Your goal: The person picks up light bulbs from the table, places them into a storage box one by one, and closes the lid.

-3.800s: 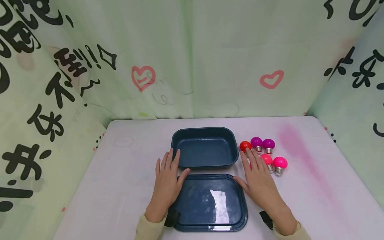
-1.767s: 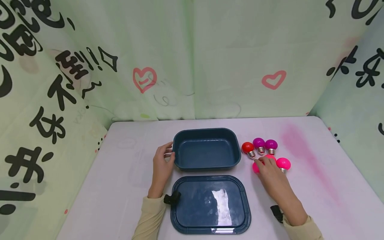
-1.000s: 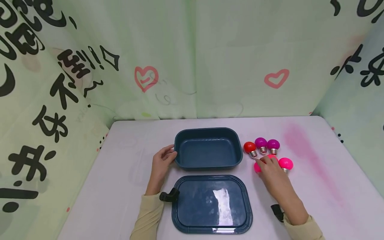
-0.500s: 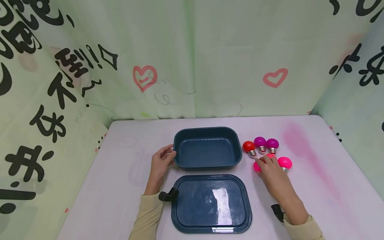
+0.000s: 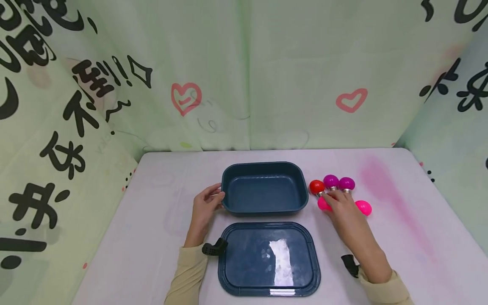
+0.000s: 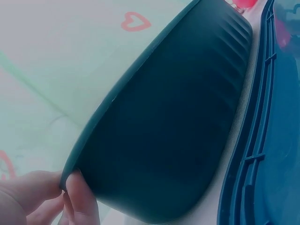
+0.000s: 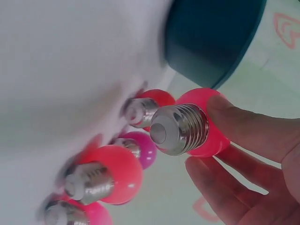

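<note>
My right hand (image 5: 347,216) pinches a pink light bulb (image 7: 218,133) by its round globe, thumb on one side and fingers on the other. In the right wrist view the bulb's silver screw base faces the camera, lifted away from the white tabletop. At the left end of the dark blue rectangular box (image 5: 264,192), my left hand (image 5: 203,207) grips the rim between thumb and fingers, as the left wrist view shows. Inside, the box is bare. Just right of it lie a red bulb (image 5: 317,186), purple bulbs (image 5: 347,183) and another pink bulb (image 5: 364,207); a coral bulb (image 7: 124,173) shows in the right wrist view.
A dark blue lid (image 5: 251,258) lies flat in front of the box, with light glaring off it. The white table (image 5: 152,237) has a pink stain (image 5: 389,195) at the right. Pale green curtains (image 5: 267,84) with writing and hearts hang behind and at both sides.
My left hand has gone from lying open beside the box to gripping its rim. My right hand has closed on a pink bulb and just shifted it slightly up and left.
</note>
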`<state>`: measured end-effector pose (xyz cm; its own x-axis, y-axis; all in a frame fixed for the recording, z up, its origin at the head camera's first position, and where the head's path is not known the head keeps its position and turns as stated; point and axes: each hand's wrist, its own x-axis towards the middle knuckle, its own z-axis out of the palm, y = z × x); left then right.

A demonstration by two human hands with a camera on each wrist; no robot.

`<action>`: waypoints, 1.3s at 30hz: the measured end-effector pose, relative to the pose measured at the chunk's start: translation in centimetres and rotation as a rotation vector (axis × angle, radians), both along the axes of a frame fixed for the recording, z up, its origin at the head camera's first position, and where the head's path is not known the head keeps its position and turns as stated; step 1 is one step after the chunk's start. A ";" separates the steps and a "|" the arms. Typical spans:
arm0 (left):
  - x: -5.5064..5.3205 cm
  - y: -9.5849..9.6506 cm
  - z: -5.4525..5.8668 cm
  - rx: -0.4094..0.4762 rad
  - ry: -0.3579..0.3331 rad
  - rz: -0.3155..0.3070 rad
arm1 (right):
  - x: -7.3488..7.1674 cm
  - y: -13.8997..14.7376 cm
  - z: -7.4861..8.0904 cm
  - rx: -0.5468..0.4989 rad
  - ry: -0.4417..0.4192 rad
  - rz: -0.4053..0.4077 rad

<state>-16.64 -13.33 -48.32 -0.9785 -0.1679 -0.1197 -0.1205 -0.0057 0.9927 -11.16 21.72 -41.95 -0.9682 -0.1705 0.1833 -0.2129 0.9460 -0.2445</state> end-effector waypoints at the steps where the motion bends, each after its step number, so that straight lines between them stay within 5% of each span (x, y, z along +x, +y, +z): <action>1: 0.0 0.0 0.0 0.001 -0.001 -0.002 | 0.0 -0.1 0.1 -0.008 0.004 0.001; 22: 0.0 -0.1 -0.1 0.006 0.001 0.002 | -0.8 -4.0 2.7 -0.106 0.046 0.093; 39: 0.2 -0.3 -0.1 0.032 -0.008 -0.005 | -2.5 -7.5 2.6 -0.153 0.032 0.167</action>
